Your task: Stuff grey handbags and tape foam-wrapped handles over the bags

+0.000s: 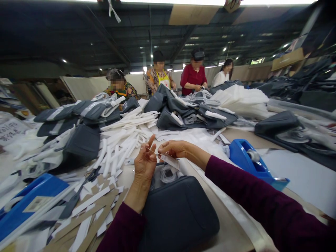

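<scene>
One dark rounded case (178,213) lies nearest on the worktop (229,231); above it the left hand (145,162) pinches the thin string (151,150) of one white tag (170,161), the right hand (173,149) grasping that string beside the tag. Two blue tape dispensers (240,154) flank them, card strips (90,204) scattered leftward. Beyond, many foam tubes (115,159) and heaped dark bags (168,119) partly hide four people (193,78).

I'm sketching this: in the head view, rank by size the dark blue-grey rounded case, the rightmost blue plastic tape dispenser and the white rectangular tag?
1. Dark blue-grey rounded case
2. Rightmost blue plastic tape dispenser
3. White rectangular tag

Apparent size only.
</scene>
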The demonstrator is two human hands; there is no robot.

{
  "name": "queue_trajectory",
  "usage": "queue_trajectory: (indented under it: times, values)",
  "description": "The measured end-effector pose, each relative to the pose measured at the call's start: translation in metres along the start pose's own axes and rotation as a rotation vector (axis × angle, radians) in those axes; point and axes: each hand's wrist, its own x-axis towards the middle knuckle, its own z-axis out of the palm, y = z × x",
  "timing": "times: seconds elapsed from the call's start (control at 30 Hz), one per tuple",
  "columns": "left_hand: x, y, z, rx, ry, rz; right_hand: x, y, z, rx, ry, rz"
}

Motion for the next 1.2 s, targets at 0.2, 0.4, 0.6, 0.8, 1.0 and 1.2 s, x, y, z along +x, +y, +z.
queue_trajectory:
  times: [0.2,0.4,0.6,0.8,1.0,1.2]
  values:
    - [-0.001,-0.001,0.001,0.0,-0.011,0.012,-0.002,-0.002,-0.001,-0.03,-0.081,-0.014]
    - [-0.001,-0.001,0.003,0.013,0.011,0.008,0.001,-0.007,0.008,0.022,0.148,-0.065]
    - [0.002,-0.002,-0.004,0.023,0.038,0.031,0.006,-0.014,0.009,-0.025,0.175,-0.011]
    - [0.005,-0.004,-0.01,0.034,0.038,0.085,0.016,-0.016,0.009,-0.03,0.144,0.0]
    - [0.005,-0.003,-0.011,0.039,0.11,0.08,0.017,-0.013,0.006,-0.076,0.082,-0.035]
    - [0.006,-0.004,-0.009,0.061,0.097,0.068,0.011,-0.007,-0.002,-0.036,0.094,-0.055]
